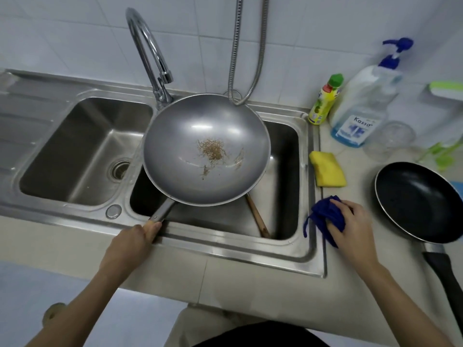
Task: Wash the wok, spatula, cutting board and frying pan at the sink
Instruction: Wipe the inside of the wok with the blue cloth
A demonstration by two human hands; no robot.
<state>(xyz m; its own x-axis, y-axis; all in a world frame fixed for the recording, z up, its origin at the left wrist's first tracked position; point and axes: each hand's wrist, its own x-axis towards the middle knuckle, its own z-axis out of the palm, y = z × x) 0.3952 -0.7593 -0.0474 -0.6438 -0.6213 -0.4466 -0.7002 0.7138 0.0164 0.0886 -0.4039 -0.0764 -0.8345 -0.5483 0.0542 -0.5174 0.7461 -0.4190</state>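
Note:
A steel wok [175, 136] with brown food residue at its bottom hangs over the right basin of the sink [307, 186]. My left hand [136, 240] grips the wok's handle at the sink's front rim. My right hand [350, 222] grips a bunched blue cloth [323, 216] on the counter just right of the sink. A wooden spatula handle [258, 216] leans in the right basin, mostly hidden under the wok. A black frying pan [418, 201] sits on the counter at the right. No cutting board shows.
A curved tap [147, 48] rises behind the wok, with a hose [235, 46] beside it. A yellow sponge [327, 169], a yellow bottle [323, 101], a pump soap bottle [363, 101] and a glass jar [388, 140] stand on the counter. The left basin [75, 151] has a drain.

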